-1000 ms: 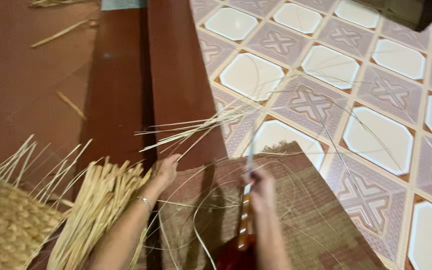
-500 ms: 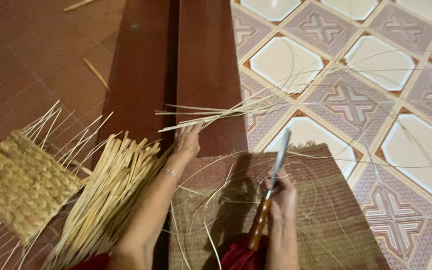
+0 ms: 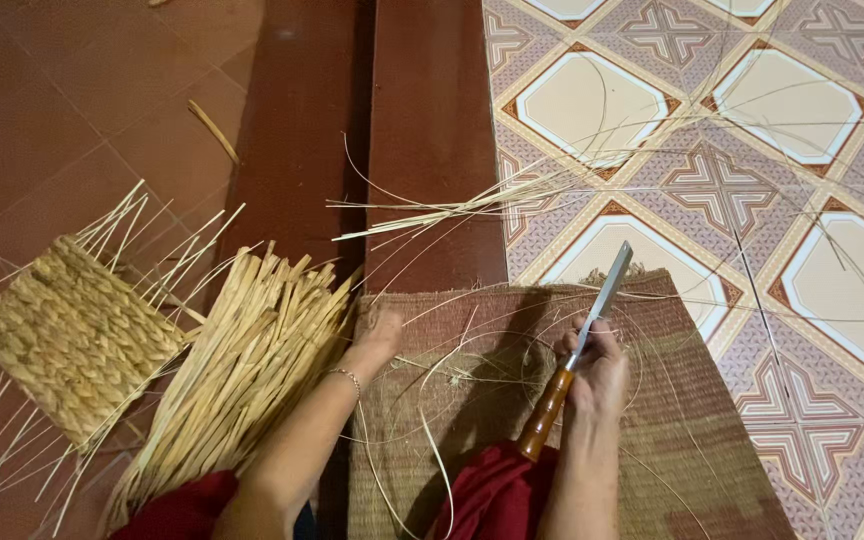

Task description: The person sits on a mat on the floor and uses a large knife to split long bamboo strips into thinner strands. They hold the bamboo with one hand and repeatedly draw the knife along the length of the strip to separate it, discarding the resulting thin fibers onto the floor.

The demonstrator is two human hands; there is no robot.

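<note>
Left hand: your left hand (image 3: 380,335) rests on the near left edge of the woven mat (image 3: 692,420), fingers curled down. A moment ago it held the thin strips (image 3: 452,208) up by their ends; now it seems to have let go of them. You cannot tell if anything small is still under the fingers.
Right hand: your right hand (image 3: 597,368) is closed tight around the knife (image 3: 577,360). The brown handle points to 7 o'clock and the shiny blade points to 1 o'clock, same as half a second ago.
Thin strips: they lie loose on the floor at 12 o'clock from your left hand, across the dark red step (image 3: 432,130) and onto the patterned tiles (image 3: 792,150).
Straw bundle: a thick straw bundle (image 3: 242,370) lies at 9 o'clock, just beside your left arm.
Woven square: a small woven square (image 3: 72,335) sits further out at 9 o'clock, loose ends sticking out.
What it means: the strips are down, and the knife is ready.
</note>
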